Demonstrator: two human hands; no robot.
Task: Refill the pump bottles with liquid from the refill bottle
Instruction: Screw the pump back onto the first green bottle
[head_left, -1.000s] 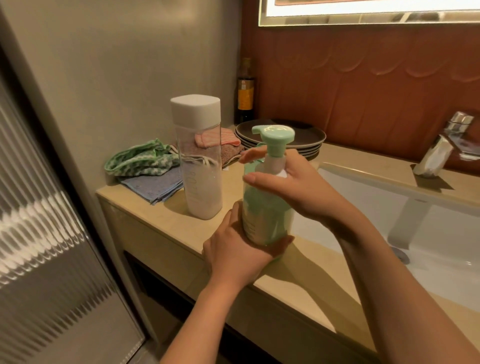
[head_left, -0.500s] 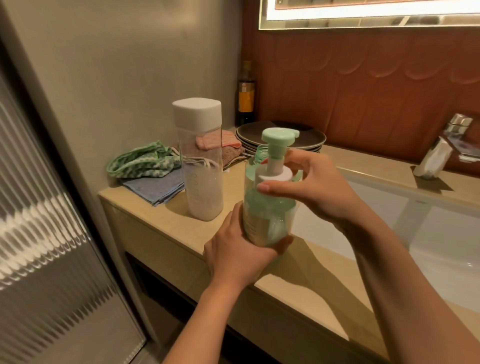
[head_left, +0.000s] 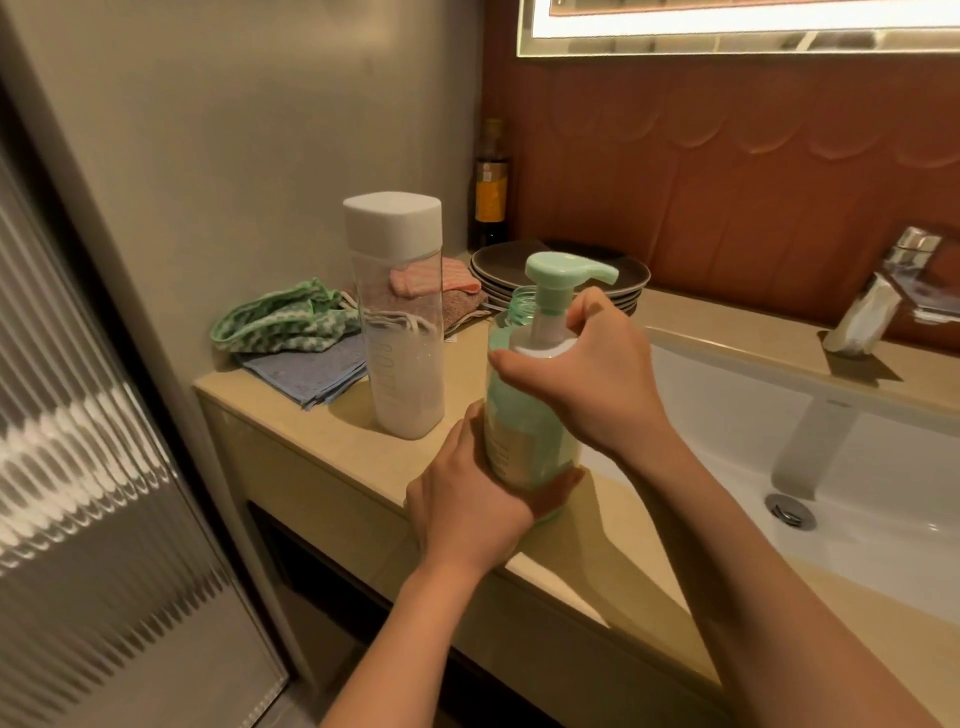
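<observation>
A person's two bare arms reach in from the near side over a beige bathroom bench (head_left: 322, 421), working on a mint-green pump bottle (head_left: 524, 431) that stands upright at the bench's near edge, just left of the white sink (head_left: 727, 415). The left grip (head_left: 467, 509) is wrapped round the lower body of the bottle, fingers curled behind it and thumb across the near side. The right grip (head_left: 587, 374) comes over from the right and is closed round the white collar under the pump head (head_left: 558, 273), whose spout points right. The bottle's threaded neck shows bare just left of the pump stem, so the collar appears to be off it. Whether the bottle's base rests on the bench cannot be told under the hand.

The refill bottle (head_left: 400, 332), clear and square with a white cap on, stands upright just left of the pump bottle, apart from both hands, with whitish liquid in its lower part. Behind it lie a green patterned cloth (head_left: 280, 319) on a folded blue cloth (head_left: 306, 371), and a pink cloth (head_left: 452, 278). A stack of dark plates (head_left: 498, 265) sits at the far side, with a dark bottle (head_left: 491, 192) in the corner behind. A chrome tap (head_left: 878, 301) stands at the far right
</observation>
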